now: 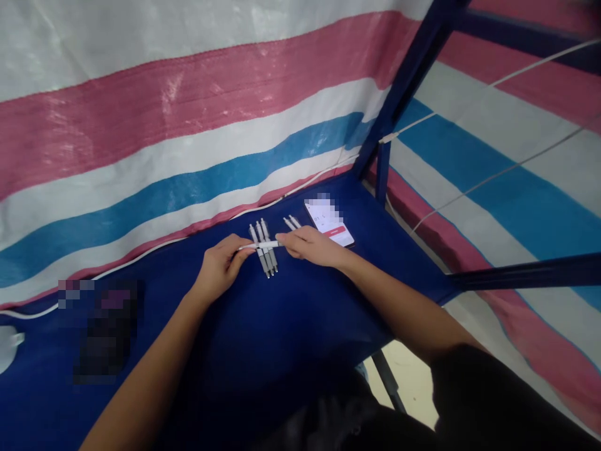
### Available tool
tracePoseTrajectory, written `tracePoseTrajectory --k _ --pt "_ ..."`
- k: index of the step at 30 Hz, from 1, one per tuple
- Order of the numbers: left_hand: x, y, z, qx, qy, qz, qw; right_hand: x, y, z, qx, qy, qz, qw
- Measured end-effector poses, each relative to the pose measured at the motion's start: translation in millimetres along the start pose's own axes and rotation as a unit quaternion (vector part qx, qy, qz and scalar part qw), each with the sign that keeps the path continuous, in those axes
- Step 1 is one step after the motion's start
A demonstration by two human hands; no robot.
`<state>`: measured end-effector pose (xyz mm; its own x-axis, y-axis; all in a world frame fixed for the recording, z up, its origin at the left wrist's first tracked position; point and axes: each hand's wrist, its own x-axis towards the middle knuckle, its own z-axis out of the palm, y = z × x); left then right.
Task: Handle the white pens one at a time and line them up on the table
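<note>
A white pen (268,244) is held level between my two hands, above a row of several white and grey pens (267,260) lying side by side on the blue table (282,319). My left hand (221,266) pinches its left end with thumb and fingers. At the other end, the fingers of my right hand (312,246) are closed on the pen. More white pens (292,222) lie just behind my right hand, which partly hides them.
A lit phone (340,233) lies right of my right hand. At the left are a dark blurred object (107,332) and a white round item (8,347). A white cable runs along the back edge, by striped sheeting (188,144) and a blue frame post (382,166).
</note>
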<state>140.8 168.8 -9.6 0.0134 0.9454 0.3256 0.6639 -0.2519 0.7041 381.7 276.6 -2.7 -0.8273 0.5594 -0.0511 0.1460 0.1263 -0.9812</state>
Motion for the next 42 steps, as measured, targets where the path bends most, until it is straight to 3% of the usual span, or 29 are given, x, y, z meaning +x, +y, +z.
tracePoseTrajectory --k 4,9,13,18,22,26,31,35,42 --pt "-5.6 -7.3 0.6 -0.014 -0.050 -0.014 0.999 -3.4 -0.5 -6.9 -0.162 -0.012 -0.087 0.983" --pt "-4.8 -15.4 3.7 -0.039 -0.054 -0.050 0.997 -2.2 0.8 -10.8 -0.225 0.022 -0.110 0.968" --pt "-3.9 -19.6 4.5 -0.054 -0.047 -0.052 0.996 -0.5 5.6 -11.8 -0.234 0.013 -0.060 0.970" --pt "-3.7 -20.2 4.1 -0.064 -0.049 -0.084 0.993 -1.4 8.1 -14.3 -0.213 0.072 -0.098 0.970" --pt "-4.4 -20.5 4.7 -0.076 -0.044 -0.108 0.990 -1.4 7.1 -14.3 -0.218 0.059 -0.063 0.972" --pt "-4.9 -21.2 5.9 -0.080 -0.032 -0.119 0.989 -1.3 7.4 -14.4 -0.212 0.090 -0.082 0.970" --pt "-4.4 -20.8 5.5 -0.085 -0.032 -0.123 0.988 -2.2 5.6 -16.2 -0.201 0.068 -0.021 0.977" --pt "-4.9 -22.1 5.3 -0.091 -0.025 -0.127 0.987 -2.5 4.4 -20.1 -0.176 0.098 -0.061 0.978" --pt "-5.3 -24.1 5.0 -0.108 -0.016 -0.139 0.984 -0.4 7.2 -20.5 -0.144 0.103 -0.052 0.983"
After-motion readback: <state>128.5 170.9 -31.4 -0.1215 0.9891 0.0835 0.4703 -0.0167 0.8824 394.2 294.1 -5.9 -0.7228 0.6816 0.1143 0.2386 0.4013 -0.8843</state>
